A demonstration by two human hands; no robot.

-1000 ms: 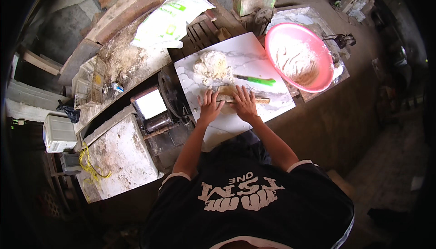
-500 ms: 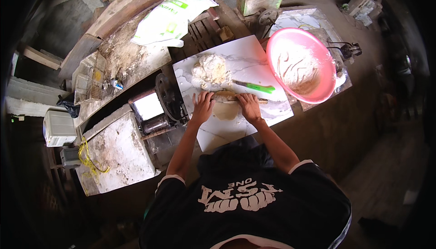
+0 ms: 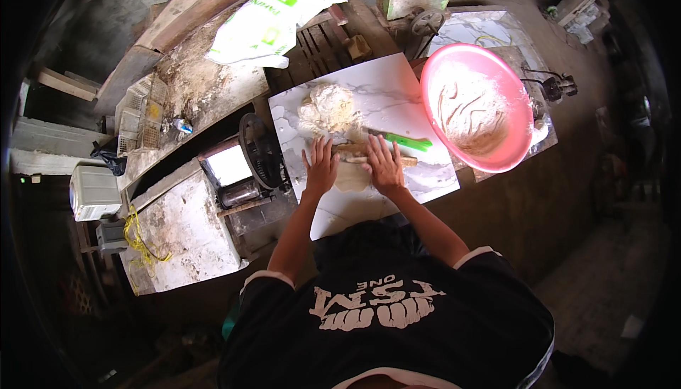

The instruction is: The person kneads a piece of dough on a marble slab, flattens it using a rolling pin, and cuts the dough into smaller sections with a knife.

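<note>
One white marble slab (image 3: 397, 95), one pink basin (image 3: 477, 116), one rolling pin (image 3: 351, 151), one green-handled tool (image 3: 408, 141), two dough pieces (image 3: 328, 109), one white sack (image 3: 266, 20)

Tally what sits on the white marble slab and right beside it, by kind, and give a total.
Dough lump: 1
Flattened dough piece: 1
Wooden rolling pin, under the left hand and right hand: 1
Green-handled tool: 1
Pink basin with flour, beside the slab: 1
Total: 5
</note>
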